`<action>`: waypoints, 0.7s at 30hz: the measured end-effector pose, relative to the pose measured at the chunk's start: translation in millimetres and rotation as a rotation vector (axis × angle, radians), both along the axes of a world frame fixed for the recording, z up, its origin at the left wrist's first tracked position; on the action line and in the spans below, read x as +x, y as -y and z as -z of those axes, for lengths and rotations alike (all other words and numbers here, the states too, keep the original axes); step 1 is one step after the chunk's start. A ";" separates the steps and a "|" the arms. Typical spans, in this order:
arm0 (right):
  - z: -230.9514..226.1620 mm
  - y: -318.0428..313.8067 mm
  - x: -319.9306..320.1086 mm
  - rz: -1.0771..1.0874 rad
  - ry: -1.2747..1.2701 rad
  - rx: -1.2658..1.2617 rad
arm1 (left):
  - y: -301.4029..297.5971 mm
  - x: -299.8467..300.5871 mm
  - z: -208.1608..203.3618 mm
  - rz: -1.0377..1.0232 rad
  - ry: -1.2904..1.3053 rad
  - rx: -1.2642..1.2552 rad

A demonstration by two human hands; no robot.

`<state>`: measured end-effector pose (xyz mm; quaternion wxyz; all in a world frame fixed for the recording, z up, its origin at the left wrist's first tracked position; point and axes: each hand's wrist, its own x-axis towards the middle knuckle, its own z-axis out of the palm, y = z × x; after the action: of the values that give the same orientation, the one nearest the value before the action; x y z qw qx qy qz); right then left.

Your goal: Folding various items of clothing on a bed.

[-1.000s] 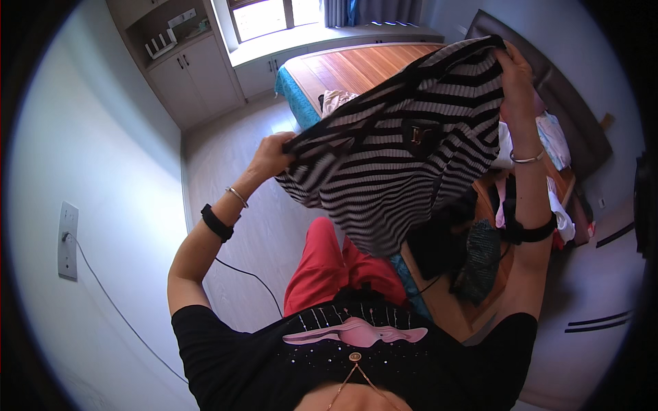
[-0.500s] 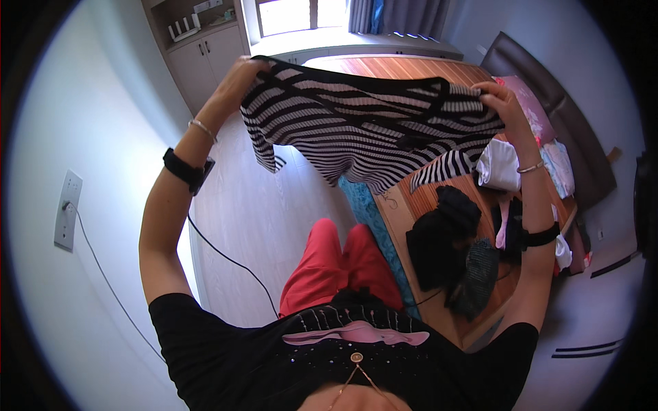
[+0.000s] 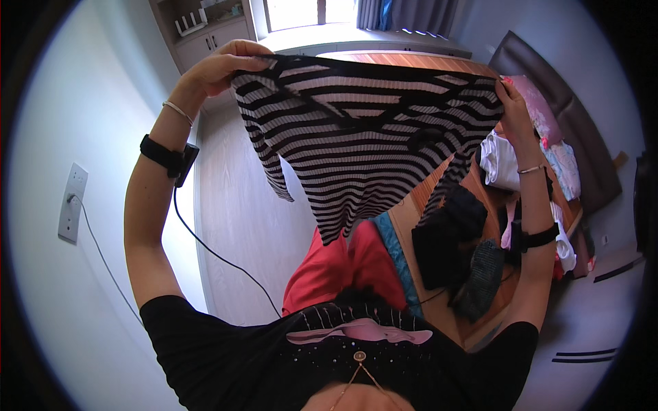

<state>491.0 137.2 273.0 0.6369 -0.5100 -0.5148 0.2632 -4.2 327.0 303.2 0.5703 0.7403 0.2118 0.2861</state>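
A black-and-white striped knit top (image 3: 356,161) hangs stretched between my raised hands, its V-shaped neckline uppermost. My left hand (image 3: 229,65) is closed on one shoulder of it, and my right hand (image 3: 513,106) pinches the other shoulder. Both sleeves dangle at the sides; the lower hem bunches in front of my red trousers (image 3: 322,270). Below my right forearm, dark folded clothes (image 3: 449,236) lie on the bed, with a dark grey ribbed garment (image 3: 480,281) beside them.
The bed (image 3: 404,233) has a wooden-slat mat, a dark headboard (image 3: 548,109) and a pink pillow (image 3: 528,103). White clothing (image 3: 499,161) lies near the pillow. A wall socket (image 3: 73,202) with a plugged cable is at left. Cabinets (image 3: 212,44) stand at the back.
The striped top has been pulled wider and now hangs flatter and lower, its hem reaching my knees. My left hand has moved slightly left, my right hand slightly right.
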 end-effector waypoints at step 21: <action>14.7 53.1 -129.5 -0.127 0.519 -0.015 | -2.7 3.7 52.6 -0.824 -0.363 0.735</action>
<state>361.5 84.1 258.3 0.4620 -0.5316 -0.6901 0.1668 -0.5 329.7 250.7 0.0720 0.7833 0.4637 0.4078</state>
